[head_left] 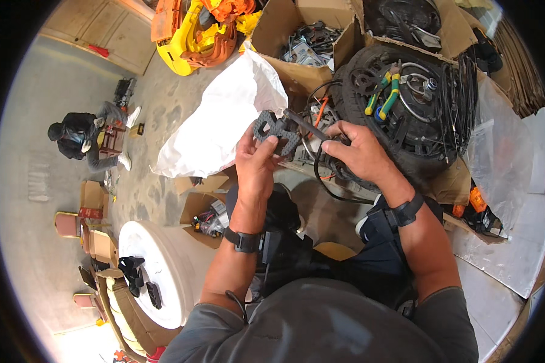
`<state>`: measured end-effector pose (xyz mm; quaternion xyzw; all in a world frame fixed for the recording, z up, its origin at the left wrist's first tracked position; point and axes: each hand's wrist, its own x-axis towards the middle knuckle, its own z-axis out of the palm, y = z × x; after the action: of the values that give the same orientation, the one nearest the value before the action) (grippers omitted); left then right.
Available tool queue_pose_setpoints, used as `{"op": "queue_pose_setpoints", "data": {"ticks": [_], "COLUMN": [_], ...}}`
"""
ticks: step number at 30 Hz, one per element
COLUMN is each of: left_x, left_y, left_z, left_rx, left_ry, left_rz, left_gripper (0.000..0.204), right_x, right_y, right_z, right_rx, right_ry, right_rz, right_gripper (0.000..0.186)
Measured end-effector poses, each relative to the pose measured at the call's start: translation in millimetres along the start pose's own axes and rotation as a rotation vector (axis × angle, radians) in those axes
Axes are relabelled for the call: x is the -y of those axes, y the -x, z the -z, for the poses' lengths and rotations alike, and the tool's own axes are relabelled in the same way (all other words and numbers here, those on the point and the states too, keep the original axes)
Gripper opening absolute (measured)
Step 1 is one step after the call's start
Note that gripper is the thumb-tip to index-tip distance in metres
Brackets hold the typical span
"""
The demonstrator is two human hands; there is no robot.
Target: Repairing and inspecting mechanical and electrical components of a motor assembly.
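Note:
My left hand (257, 158) is closed on a dark grey, grid-textured part (276, 134) with a large opening, much like a foot pedal, with the thumb on its face. Closed on the end of a dark rod (306, 124) is my right hand (358, 151). The rod slants up and left, its far end against or just beside the pedal-like part; whether they are joined I cannot tell. Below and behind both hands lie metal parts and black cables (318, 169). To the right, green-and-yellow-handled pliers (386, 97) rest on a black wheel with a tyre (418, 133).
A white sack (224, 115) lies left of my hands. Cardboard boxes of metal parts (312, 45) stand ahead, beside yellow and orange plastic panels (191, 45). A white drum (163, 272) stands at lower left. Another person (82, 133) sits at far left.

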<state>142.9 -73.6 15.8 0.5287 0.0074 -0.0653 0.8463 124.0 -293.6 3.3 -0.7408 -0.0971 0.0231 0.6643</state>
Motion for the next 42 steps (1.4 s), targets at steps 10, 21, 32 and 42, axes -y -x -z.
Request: {"op": "queue_pose_setpoints", "data": {"ticks": [10,21,32,42], "left_x": [10.4,2.6,15.4,14.6], "left_y": [-5.4,6.2,-4.5,-5.9], "left_z": [9.2,-6.8,23.6,22.9], "left_rx": [-0.121,-0.088,-0.083,-0.004], "left_ry": [-0.208,-0.611,-0.381,-0.213], "left_rz": [-0.146,-0.184,-0.05,0.142], "left_gripper": [0.07,0.089,0.054,0.073], "right_x": [-1.3,-1.7,4.9,9.7], "right_y": [3.3,-1.7,1.1,1.8], "right_z": [5.3,-1.4,6.4,2.9], "right_rx": [-0.04,-0.025,-0.008,-0.009], "right_ry": [0.003,-0.046,0.059,0.035], "right_rz": [-0.066,-0.16,-0.109,-0.086], "right_gripper": [0.026,0.025,0.026,0.026]}}
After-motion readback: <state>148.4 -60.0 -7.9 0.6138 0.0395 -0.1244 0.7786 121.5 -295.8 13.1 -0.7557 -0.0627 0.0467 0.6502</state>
